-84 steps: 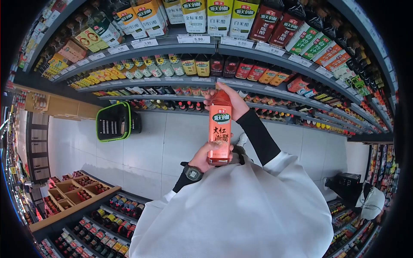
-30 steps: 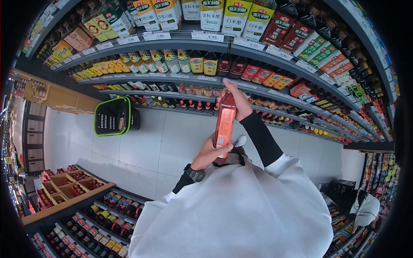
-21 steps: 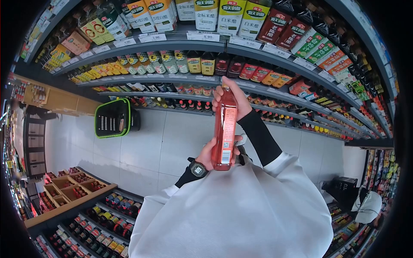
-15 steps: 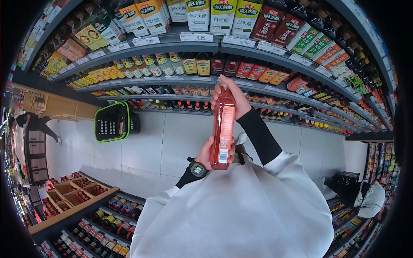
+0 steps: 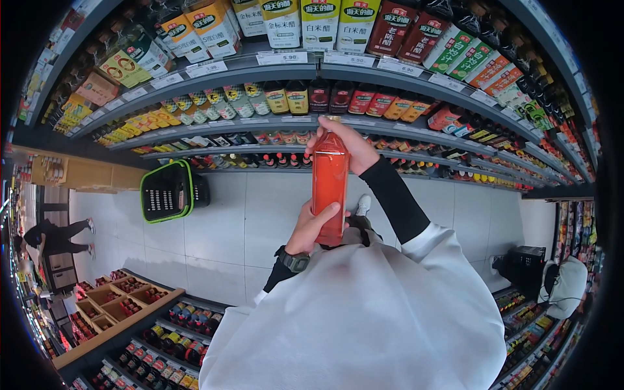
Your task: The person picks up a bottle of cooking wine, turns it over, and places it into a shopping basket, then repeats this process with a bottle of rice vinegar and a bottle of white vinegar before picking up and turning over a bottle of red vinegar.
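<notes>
A clear bottle of orange-red liquid (image 5: 330, 185) is between my two hands in front of my chest, its capped end toward the shelves. A plain side with no readable label faces up. My left hand (image 5: 309, 225), with a dark watch at the wrist, is closed around the lower part, thumb across the front. My right hand (image 5: 354, 147) wraps the neck and shoulder from the right, its fingertips showing on the left side. Beyond the bottle, the vinegar shelf (image 5: 296, 123) carries rows of dark and red-labelled bottles.
A black shopping basket with a green rim (image 5: 144, 195) stands on the floor at left. Wooden display bins (image 5: 117, 299) and bottle shelves are at lower left. One person (image 5: 55, 237) walks at far left; another person (image 5: 564, 286) is at far right beside a black basket (image 5: 526, 257).
The bottle has turned about its long axis, so the label with the barcode no longer faces up. My left thumb now lies across its front. The person at far left has moved.
</notes>
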Available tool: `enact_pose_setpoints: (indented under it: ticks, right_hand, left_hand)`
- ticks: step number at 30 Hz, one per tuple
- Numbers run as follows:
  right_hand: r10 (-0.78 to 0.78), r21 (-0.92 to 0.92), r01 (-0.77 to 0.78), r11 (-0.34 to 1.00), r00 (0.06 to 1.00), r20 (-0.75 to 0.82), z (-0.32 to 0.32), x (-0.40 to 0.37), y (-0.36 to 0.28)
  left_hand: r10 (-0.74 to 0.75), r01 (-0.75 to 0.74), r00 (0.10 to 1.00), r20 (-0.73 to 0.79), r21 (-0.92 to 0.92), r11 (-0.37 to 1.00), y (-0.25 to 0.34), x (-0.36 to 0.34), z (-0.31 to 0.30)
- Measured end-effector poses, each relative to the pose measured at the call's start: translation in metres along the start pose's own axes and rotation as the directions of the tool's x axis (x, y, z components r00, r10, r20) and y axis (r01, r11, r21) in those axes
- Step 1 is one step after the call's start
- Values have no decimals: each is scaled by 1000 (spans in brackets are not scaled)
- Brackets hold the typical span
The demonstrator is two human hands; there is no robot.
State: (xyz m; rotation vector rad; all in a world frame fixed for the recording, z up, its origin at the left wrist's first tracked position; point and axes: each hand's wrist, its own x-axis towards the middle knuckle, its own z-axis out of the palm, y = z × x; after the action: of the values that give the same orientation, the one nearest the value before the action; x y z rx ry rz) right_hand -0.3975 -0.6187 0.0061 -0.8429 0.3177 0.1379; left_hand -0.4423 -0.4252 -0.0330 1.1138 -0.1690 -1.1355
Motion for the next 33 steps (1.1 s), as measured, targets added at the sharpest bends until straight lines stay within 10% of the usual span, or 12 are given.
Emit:
enact_pose_setpoints:
  ticks: [4,10,17,24,29,33]
  right_hand:
    - [39,-23,-39,999,999,14,0,2,-4]
    - [115,153,-131,980,987,110,11,4,-6]
    - [86,180,-114,977,984,155,19,11,-6]
    - [106,-181,-99,979,994,30,42,45,19]
    - [176,-77,-165,983,971,160,67,75,46]
    - [227,59,-262,963,911,343,88,101,55]
  left_hand:
    - [-8,17,998,56,-160,987,-1,-1,4]
    - [249,291,795,553,-708,643,-11,7,13]
    - [141,197,887,439,-637,745,-1,3,2]
    - [38,-50,987,-156,-75,996,15,-24,-20]
    - [165,-162,986,-24,-380,911,8,-38,-46]
    - [414,-101,890,194,-800,591,-3,-24,-68]
